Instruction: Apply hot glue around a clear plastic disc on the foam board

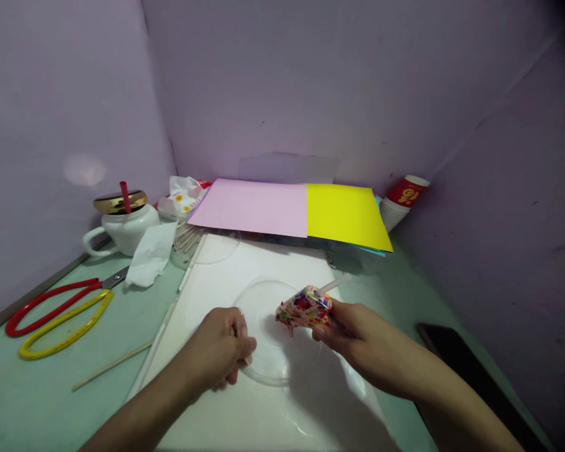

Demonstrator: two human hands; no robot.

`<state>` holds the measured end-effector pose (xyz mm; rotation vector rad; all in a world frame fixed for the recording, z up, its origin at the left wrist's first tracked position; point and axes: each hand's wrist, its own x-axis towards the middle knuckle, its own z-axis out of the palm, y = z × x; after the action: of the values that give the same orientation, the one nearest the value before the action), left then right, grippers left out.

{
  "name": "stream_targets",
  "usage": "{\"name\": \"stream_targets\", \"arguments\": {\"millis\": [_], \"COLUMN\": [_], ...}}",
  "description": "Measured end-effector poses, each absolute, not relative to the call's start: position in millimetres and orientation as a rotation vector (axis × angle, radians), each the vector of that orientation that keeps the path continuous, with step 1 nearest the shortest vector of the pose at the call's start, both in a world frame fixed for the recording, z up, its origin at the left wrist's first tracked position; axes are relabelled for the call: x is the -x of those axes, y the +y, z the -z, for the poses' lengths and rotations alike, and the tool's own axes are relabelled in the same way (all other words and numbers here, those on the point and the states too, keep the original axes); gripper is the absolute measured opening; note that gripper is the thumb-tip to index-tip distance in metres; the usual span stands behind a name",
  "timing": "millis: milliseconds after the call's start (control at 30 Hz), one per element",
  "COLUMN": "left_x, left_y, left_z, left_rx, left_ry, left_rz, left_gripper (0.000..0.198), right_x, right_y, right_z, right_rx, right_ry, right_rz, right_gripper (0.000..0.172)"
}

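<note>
My right hand (355, 329) grips a small, colourful patterned packet (304, 307), held tilted above a clear round plastic lid (258, 373). From the packet's upper right end sticks a pale, straw-like tube (334, 284). My left hand (223, 348) is closed, fingers curled in, over the left edge of the lid. Whatever its fingers may hold is hidden. Under the lid lies a white board (188, 370).
On the left are red-and-yellow-handled scissors (70, 301), a wooden stick (113, 365), a tissue (151, 254) and a white mug (132, 229). Pink paper (254, 207) and yellow paper (346, 213) lie behind. Paper cups (402, 201) and a dark flat object (475, 376) are at right.
</note>
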<state>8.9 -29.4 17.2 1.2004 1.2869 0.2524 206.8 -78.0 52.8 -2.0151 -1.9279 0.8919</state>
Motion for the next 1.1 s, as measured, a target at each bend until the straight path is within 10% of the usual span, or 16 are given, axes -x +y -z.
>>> {"name": "stream_targets", "arguments": {"millis": [1100], "left_x": [-5.8], "left_y": [-27.5], "left_z": [-15.0], "left_rx": [-1.211], "left_ry": [1.204], "left_rz": [-0.388], "left_gripper": [0.015], "right_x": [-207.2], "right_y": [-75.4], "right_z": [-49.7], "right_rx": [1.944], "right_ry": [-1.775], "right_rz": [-0.991], "right_gripper": [0.021]}}
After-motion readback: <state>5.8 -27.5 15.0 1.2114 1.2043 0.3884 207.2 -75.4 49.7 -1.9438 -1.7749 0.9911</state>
